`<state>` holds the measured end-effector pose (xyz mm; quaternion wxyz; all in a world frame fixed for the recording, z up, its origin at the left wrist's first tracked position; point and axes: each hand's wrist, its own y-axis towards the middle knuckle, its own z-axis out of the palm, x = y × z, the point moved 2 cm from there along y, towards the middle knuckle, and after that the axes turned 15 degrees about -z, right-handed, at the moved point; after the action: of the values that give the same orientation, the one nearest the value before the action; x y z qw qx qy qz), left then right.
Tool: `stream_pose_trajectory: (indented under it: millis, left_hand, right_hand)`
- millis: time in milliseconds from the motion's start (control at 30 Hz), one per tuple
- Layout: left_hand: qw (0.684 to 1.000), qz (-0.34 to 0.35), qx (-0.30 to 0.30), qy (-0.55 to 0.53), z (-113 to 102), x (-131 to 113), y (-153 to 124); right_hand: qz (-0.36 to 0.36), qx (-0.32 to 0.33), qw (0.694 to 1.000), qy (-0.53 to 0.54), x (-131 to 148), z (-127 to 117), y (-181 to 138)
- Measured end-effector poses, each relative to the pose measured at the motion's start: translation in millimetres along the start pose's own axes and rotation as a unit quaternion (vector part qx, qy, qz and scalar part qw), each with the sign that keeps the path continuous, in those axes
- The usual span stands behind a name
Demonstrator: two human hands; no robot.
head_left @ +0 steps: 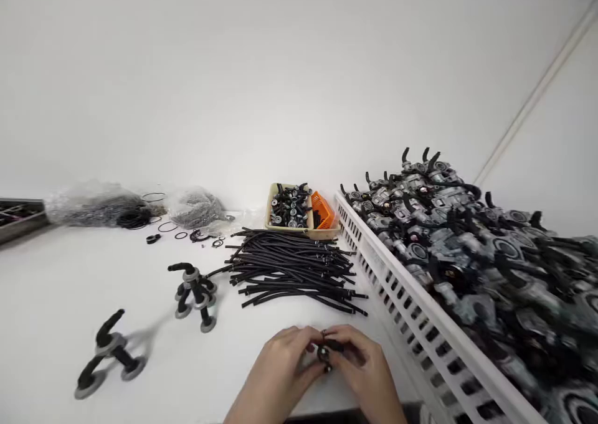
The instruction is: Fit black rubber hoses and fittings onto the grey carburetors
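Close together at the table's front edge, my left hand (287,365) and my right hand (362,368) both have their fingers closed on a small black part (332,345) with a shiny round metal bit. The fingers hide much of it, so its exact kind does not show. Just beyond my hands lies a pile of thin black rubber hoses (289,265). To the left, a group of black elbow pipes with grey flanges (194,287) stands on the white table (187,362). Nearer me is another such group of flanged elbow pipes (112,346).
A long white slatted crate (420,312), heaped with metal castings with black hose stubs (448,225), borders the right side. At the back stand a cream tray (270,209) of small fittings and an orange basket (324,207). Clear plastic bags (194,207) and black rings (167,226) lie back left.
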<state>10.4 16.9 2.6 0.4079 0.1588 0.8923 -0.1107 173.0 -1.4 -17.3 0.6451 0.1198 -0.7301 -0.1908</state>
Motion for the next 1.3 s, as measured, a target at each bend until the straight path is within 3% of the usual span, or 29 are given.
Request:
stream_pose_trajectory:
  millis: [267,500,600,700,800,900,1067,1167,1300]
  left_hand:
    - [0.998,0.040,-0.045,0.017,-3.8,-0.7,-1.7]
    - [0.997,0.015,-0.079,0.020,-4.4,4.6,0.0]
    - [0.997,0.012,-0.077,0.017,-14.0,2.0,0.7]
    - [0.994,0.029,-0.100,0.027,-37.0,-10.4,8.7]
    - [0.982,0.036,-0.177,0.046,-67.5,-27.6,36.6]
    - [0.971,0.004,-0.231,0.061,-91.0,-39.0,86.8]
    - [0.933,-0.082,-0.328,0.121,-110.0,-35.1,171.7]
    - [0.918,-0.105,-0.347,0.162,-115.3,-26.2,200.5]
    - [0.908,-0.109,-0.346,0.209,-119.8,-17.8,217.6]
  right_hand:
    - [-0.037,0.017,0.999,-0.023,4.7,0.5,0.8]
    - [-0.001,-0.020,0.999,-0.046,3.6,0.4,-1.3]
    - [0.006,-0.012,0.999,-0.051,1.7,-0.3,-0.7]
    - [0.006,-0.021,0.999,-0.045,-1.4,-1.6,-0.1]
    - [0.006,-0.029,0.999,-0.040,-4.1,-2.1,-0.1]
    - [0.010,-0.035,0.999,-0.038,-4.1,-1.8,-0.2]
    - [0.013,-0.042,0.998,-0.035,0.7,0.9,0.2]
    - [0.010,-0.067,0.997,-0.028,3.5,2.8,0.6]
    - [0.013,-0.074,0.997,-0.009,5.5,5.1,1.7]
